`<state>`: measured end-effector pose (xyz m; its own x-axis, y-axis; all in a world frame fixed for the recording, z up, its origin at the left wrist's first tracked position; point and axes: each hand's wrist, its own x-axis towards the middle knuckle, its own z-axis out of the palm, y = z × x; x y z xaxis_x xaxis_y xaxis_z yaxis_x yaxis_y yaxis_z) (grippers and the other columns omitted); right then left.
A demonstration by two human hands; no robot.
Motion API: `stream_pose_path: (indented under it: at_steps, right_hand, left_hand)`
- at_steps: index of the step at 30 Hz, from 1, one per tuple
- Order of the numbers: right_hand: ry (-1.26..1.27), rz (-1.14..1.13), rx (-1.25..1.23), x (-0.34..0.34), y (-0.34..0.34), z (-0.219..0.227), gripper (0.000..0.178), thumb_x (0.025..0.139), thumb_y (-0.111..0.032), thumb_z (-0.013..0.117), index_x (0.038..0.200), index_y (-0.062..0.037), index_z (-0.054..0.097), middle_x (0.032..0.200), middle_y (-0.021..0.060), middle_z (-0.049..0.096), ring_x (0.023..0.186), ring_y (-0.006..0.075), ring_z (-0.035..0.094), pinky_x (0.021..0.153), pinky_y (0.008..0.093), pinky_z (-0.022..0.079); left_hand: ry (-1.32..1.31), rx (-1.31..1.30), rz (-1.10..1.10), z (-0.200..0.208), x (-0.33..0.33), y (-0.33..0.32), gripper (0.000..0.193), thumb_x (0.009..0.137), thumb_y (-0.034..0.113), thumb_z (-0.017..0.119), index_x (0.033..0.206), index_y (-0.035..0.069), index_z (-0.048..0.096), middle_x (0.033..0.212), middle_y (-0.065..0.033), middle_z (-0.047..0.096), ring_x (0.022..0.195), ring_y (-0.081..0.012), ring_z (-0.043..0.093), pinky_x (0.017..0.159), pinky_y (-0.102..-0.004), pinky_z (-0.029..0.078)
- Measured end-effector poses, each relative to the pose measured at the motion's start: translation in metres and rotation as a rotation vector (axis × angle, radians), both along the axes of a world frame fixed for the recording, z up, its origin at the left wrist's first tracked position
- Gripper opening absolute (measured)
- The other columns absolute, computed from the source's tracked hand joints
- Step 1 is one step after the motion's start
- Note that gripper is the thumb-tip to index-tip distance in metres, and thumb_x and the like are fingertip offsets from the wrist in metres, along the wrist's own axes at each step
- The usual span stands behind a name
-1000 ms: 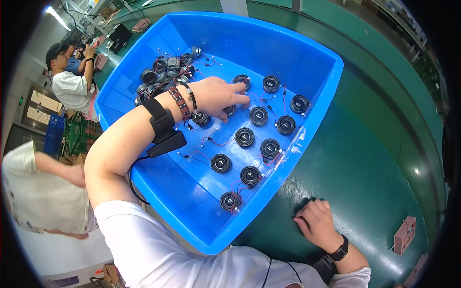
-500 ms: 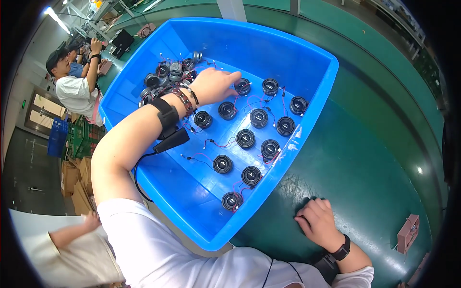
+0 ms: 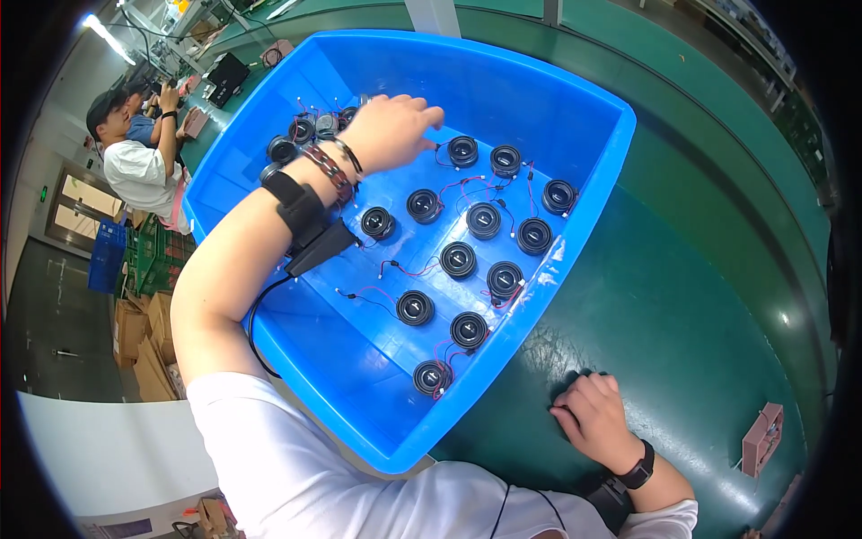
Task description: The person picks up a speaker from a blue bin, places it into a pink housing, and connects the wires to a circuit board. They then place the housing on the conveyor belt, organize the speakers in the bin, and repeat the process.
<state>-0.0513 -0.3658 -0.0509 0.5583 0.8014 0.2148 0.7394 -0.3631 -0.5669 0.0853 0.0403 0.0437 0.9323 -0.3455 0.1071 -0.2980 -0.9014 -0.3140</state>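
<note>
Inside a large blue plastic bin (image 3: 359, 431) lie small round black speakers with thin red and black wires and white plugs. My left hand (image 3: 391, 133) hovers over its far side, fingers apart and bent downward, holding nothing. The closest speaker (image 3: 462, 151) sits just right of it on the bin floor, apart from the fingertips. Several others stand spaced out toward the right and near walls, such as a middle speaker (image 3: 459, 260). A heap of speakers (image 3: 303, 130) at the far left is partly hidden by my left wrist. My right hand (image 3: 593, 415) rests on the table, fingers curled in, empty.
The bin stands on a green tabletop (image 3: 628, 296). A pinkish-brown block-like fixture (image 3: 762, 439) lies at the right. Co-workers (image 3: 144, 171) are at the far left, near green and blue crates (image 3: 157, 256) and cardboard boxes (image 3: 148, 350).
My left hand has drawn up and left, away from the speaker it was touching, which stays on the bin floor. A person at lower left has gone from view. My right hand is still.
</note>
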Motion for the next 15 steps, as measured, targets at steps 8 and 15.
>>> stream_pose_path:
  at_steps: [8,15]
  right_hand:
    - [-0.008,0.005,0.022,-0.001,0.004,0.002,0.015,0.071,-0.008,0.073,0.078,-0.0086,0.06,0.076,0.006,0.051,0.074,0.0265,0.051,0.07,0.038,0.036]
    - [-0.02,0.0,0.027,-0.001,0.004,0.002,0.017,0.07,-0.007,0.073,0.079,-0.0079,0.059,0.074,0.0068,0.05,0.072,0.0271,0.05,0.069,0.0384,0.035]
  left_hand:
    - [0.932,0.088,0.353,0.005,-0.019,0.013,0.049,0.081,0.05,0.07,0.102,0.006,0.066,0.093,-0.0119,0.07,0.085,-0.0248,0.068,0.072,-0.038,0.052]
    - [1.286,0.02,0.484,-0.015,-0.023,0.001,0.057,0.085,0.05,0.065,0.099,-0.005,0.065,0.092,-0.0133,0.07,0.078,-0.0245,0.07,0.07,-0.0374,0.052]
